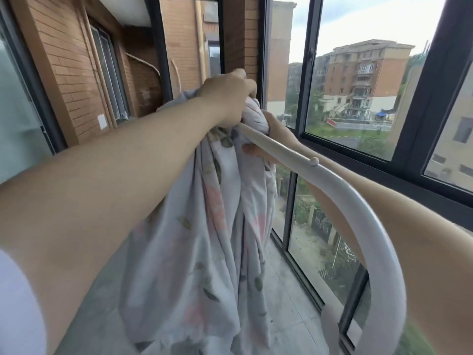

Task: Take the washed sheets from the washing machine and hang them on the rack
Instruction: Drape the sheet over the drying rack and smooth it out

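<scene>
A pale lilac sheet [204, 247] with pink flowers and green leaves hangs bunched from the far end of the white rack rail [279, 149], trailing down toward the floor. My left hand [227, 94] grips the gathered top of the sheet above the rail. My right hand [271, 135] reaches from behind the rail and holds the sheet's bunched fabric; the rail and the cloth hide most of its fingers, with one fingertip showing under the rail.
The rack's curved white tube [376, 252] bends down at the lower right, close to me. Dark-framed balcony windows [302, 80] stand right behind the rack. A brick wall [76, 73] is at left. Grey floor tiles [289, 311] lie below.
</scene>
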### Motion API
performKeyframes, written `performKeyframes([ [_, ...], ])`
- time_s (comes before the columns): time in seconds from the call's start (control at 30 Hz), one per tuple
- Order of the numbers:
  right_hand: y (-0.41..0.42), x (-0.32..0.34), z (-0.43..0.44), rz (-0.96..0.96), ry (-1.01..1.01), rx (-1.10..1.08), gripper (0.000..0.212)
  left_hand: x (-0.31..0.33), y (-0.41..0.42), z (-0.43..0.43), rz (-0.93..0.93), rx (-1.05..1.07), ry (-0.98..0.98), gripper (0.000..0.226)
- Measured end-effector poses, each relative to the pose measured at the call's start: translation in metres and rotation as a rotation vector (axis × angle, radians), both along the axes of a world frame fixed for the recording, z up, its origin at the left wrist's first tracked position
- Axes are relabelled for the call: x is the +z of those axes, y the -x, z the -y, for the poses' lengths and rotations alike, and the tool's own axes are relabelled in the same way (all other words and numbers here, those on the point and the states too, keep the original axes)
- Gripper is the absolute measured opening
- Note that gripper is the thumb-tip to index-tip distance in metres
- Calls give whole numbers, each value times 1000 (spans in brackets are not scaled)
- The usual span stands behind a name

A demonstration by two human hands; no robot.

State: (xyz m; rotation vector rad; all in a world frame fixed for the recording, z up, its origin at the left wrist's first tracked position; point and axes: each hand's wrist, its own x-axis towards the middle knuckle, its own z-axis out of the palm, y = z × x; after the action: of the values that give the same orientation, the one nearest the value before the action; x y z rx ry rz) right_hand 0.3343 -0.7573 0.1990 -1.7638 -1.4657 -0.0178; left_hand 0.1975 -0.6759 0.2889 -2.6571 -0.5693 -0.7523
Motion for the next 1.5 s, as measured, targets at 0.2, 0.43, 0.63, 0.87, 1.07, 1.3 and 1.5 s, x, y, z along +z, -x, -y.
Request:
performKeyframes([
  [0.2,-14,-4,-16,-45,68,-46,81,10,31,-2,-172,-28,583,88],
  [0.43,-57,-21,-42,32,117,-76,67,-22,59,-40,-76,-17,690,116],
  [0.63,-23,9,-7,121,163,-121,70,-30,75,-48,-229,106,643,104],
  [0.87,-8,29,28,162,119,-173,44,-29,103,-49,394,318,80,15],
  [1.07,6,31,29,174,153,-208,42,-75,117,-63,-89,406,306,22],
  [1.3,14,40,42,248,149,-302,31,-74,129,-63,111,188,437,21],
  [1.5,17,49,61,213,82,-362,20,-40,137,-51,541,-129,719,13],
])
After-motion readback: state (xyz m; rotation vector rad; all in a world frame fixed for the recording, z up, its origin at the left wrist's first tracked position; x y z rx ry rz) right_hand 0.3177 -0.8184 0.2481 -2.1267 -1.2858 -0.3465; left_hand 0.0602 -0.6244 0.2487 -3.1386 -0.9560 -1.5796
